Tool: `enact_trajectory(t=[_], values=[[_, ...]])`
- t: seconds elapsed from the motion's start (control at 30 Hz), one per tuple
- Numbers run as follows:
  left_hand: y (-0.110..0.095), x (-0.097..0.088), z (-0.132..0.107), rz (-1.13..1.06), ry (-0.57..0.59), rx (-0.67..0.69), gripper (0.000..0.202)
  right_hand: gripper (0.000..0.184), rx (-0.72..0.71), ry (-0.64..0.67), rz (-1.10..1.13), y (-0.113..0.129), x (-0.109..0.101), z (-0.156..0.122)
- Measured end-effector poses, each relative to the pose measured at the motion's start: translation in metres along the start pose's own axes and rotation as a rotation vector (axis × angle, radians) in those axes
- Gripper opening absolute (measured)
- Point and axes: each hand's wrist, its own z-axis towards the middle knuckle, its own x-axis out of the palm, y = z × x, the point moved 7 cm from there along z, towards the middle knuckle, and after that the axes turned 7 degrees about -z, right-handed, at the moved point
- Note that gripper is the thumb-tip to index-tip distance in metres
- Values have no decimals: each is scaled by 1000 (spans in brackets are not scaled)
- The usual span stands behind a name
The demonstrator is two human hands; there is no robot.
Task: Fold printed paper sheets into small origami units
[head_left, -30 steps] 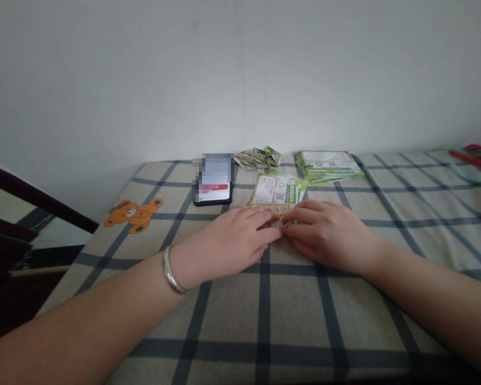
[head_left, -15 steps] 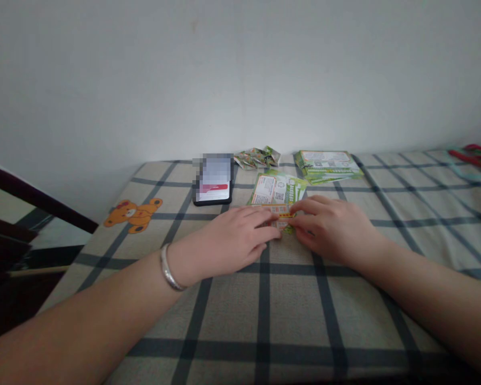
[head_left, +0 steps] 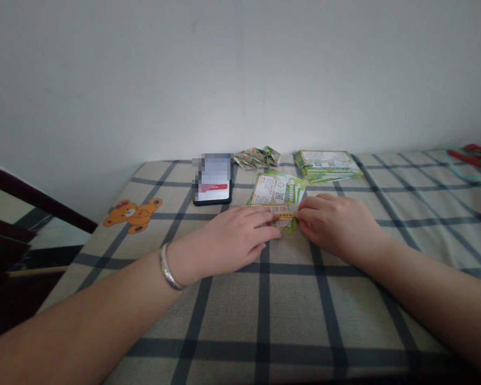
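Observation:
A small printed leaflet (head_left: 286, 210) with orange, yellow and green print lies between my hands, partly covered by fingers. My left hand (head_left: 234, 238), with a silver bangle at the wrist, rests over its left part, fingers stretched out and a little apart. At the leaflet's right edge, my right hand (head_left: 334, 224) has its thumb and fingers pinched together on the paper. Just beyond lie green and white leaflets (head_left: 278, 187), slightly fanned. What is under my left palm is hidden.
A phone (head_left: 212, 182) with a lit screen lies left of the leaflets. Behind are small green packets (head_left: 258, 158) and a leaflet stack (head_left: 328, 164). A bear picture (head_left: 133, 215) is on the checked tablecloth (head_left: 232, 310). Red and green items (head_left: 479, 158) sit far right, near the wall (head_left: 240, 75).
My right hand has shifted slightly right along the leaflet, its fingers drawn closer together at the right edge. More of the leaflet shows between my hands. My left hand stays put.

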Motion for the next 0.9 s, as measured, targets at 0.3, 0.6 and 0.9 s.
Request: enact_trajectory(t=[0.3, 0.6, 0.9], values=[[-8, -2, 2, 50, -53, 126, 29, 18, 12, -1, 4, -3, 4, 1], [-5, -2, 1, -19, -64, 134, 31, 16, 28, -4, 25, -7, 6, 2], [0, -3, 2, -112, -106, 117, 30, 19, -60, -58, 17, -11, 8, 6]])
